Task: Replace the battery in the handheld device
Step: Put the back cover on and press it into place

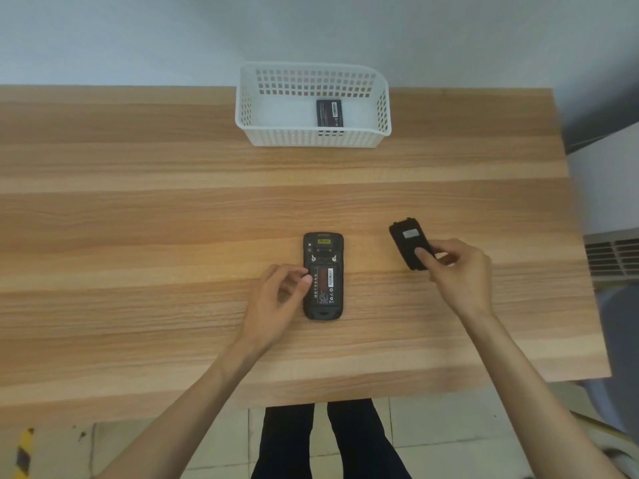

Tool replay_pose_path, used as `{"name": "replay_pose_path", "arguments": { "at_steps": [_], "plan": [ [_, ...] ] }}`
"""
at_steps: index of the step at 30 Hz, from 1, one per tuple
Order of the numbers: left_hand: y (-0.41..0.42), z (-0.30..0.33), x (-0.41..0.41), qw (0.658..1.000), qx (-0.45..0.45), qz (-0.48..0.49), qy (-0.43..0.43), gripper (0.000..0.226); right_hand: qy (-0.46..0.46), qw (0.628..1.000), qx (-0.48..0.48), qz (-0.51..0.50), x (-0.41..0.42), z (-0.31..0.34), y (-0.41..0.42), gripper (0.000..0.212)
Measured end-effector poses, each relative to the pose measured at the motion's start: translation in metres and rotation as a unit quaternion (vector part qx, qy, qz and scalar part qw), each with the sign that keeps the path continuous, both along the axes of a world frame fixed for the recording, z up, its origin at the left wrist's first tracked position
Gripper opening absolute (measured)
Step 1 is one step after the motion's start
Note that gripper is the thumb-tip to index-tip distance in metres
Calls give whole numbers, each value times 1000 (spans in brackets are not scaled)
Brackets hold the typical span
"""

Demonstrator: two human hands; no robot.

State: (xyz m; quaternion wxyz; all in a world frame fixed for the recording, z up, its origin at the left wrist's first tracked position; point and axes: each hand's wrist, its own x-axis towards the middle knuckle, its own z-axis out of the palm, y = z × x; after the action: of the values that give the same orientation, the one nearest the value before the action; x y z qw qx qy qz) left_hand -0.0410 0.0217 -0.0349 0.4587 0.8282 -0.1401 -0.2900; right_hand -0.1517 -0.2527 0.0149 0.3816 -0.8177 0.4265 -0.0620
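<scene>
The black handheld device (323, 250) lies face down on the wooden table (173, 209), its back compartment uncovered with a labelled battery (324, 285) seated inside. My left hand (276, 305) rests against the device's left side, thumb and fingertips touching the battery's left edge. To the right, my right hand (456, 274) pinches the lower end of the black back cover (409, 242), which is tilted just above or on the table. Another black battery (328, 113) lies in the white basket (311, 138) at the table's far edge.
The table's right edge runs near my right arm, with a grey vented unit (612, 257) beyond it. My legs and a tiled floor show below the near edge. A pale wall stands behind the basket.
</scene>
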Motion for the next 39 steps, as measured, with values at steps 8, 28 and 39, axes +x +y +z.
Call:
{"name": "replay_pose_path", "arguments": {
  "at_steps": [8, 28, 39],
  "plan": [
    [-24, 29, 32, 936, -121, 91, 319, 63, -151, 971, 47, 180, 38, 11, 40, 24],
    [-13, 13, 33, 967, -133, 78, 202, 26, -99, 963, 203, 145, 45, -26, 80, 48],
    [-5, -6, 20, 990, -86, 2, 113, 23, -83, 967, 108, 217, 22, -37, 92, 55]
  ]
}}
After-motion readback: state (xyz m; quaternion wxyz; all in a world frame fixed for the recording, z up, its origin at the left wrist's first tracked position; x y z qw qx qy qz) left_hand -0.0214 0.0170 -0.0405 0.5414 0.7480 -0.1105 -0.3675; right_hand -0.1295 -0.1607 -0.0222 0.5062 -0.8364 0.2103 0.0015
